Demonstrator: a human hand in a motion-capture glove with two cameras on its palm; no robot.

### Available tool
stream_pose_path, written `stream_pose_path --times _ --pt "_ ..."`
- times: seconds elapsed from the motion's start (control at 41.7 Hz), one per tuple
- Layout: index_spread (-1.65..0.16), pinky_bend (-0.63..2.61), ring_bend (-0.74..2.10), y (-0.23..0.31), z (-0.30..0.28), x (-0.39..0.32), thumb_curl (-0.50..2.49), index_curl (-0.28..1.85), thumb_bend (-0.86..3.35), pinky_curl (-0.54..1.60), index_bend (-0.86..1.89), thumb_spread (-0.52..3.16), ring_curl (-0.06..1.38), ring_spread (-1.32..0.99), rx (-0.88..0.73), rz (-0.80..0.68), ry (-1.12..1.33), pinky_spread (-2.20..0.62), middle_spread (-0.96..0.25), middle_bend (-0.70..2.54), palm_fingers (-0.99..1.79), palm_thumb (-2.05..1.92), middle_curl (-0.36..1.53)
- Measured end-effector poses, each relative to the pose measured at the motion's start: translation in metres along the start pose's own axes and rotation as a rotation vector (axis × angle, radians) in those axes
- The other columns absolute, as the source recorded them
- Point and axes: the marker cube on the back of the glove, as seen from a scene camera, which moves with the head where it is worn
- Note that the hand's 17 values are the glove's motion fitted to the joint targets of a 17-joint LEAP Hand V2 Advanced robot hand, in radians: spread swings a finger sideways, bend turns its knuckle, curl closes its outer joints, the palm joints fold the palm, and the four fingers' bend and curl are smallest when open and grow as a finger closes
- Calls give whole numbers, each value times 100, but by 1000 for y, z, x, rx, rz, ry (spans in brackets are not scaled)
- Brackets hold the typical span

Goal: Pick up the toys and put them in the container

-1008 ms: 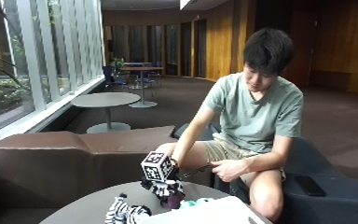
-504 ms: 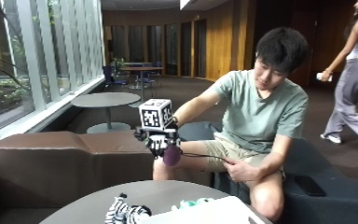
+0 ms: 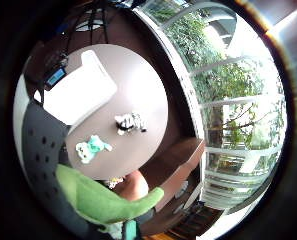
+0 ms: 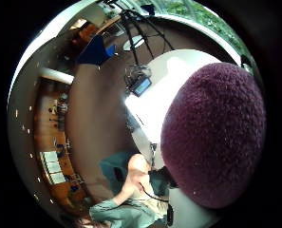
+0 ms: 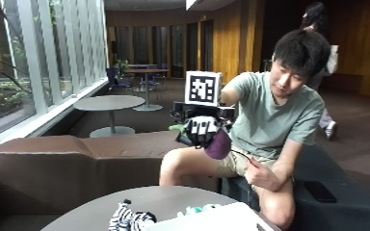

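A fuzzy purple plush toy (image 5: 219,146) is sitting in the gloved right hand (image 5: 201,131), its nap looking rough. Below the hand, the zebra toy (image 5: 130,221) is looking soft and furry on the smooth matt table (image 5: 88,216).

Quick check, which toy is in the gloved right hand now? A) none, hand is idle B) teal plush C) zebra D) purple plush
D: in the outside view the right hand is raised above the table, gripping the purple plush toy, while the zebra toy and the teal plush toy lie on the round table.
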Motion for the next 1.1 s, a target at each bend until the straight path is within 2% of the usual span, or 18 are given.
stream_pose_path --times 0.216,0.288,0.576,0.648,0.72,0.744,0.816,0.84,0.864,0.888,0.984,1.104 --pt "-33 114 146 -62 25 -80 88 54 2 56 88 49 63 -29 90 -119 -29 -37 -20 112 104 62 84" --pt "-33 114 146 -74 35 -98 89 56 1 57 87 49 62 -29 61 -139 -15 -37 -20 112 104 62 84" --pt "-33 118 143 -102 78 -108 94 65 -1 58 80 49 62 -30 4 -133 2 -37 -19 113 95 62 87" --pt "-33 121 143 -103 90 -107 95 67 -1 58 76 50 62 -30 -73 -88 -1 -36 -20 112 91 61 87" --pt "-33 125 150 -102 102 -104 93 68 -3 60 61 57 64 -29 -241 -44 22 -36 -21 107 77 56 87" --pt "-31 125 149 -102 105 -103 90 65 -8 59 49 67 63 -29 -298 -34 37 -35 -21 102 63 47 85" --pt "-26 126 143 -97 112 -100 79 65 -11 61 28 86 63 -29 -416 -19 91 -32 -21 90 10 27 81" --pt "-23 128 131 -95 113 -99 76 62 -12 62 20 88 61 -26 -430 -21 105 -26 -19 75 -30 21 76" --pt "-22 129 125 -93 114 -97 74 61 -10 62 16 91 60 -24 -431 -25 116 -24 -17 69 -35 19 74" --pt "-20 130 110 -91 114 -95 72 57 -11 60 13 93 55 -20 -422 -32 122 -19 -13 57 -53 14 70" --pt "-17 123 82 -83 103 -82 64 43 -7 52 7 100 44 -13 -365 -46 121 -11 -6 36 -50 6 60" --pt "-16 107 66 -68 79 -52 58 37 -5 46 7 106 35 -9 -344 -46 128 -5 -2 25 -41 0 54"
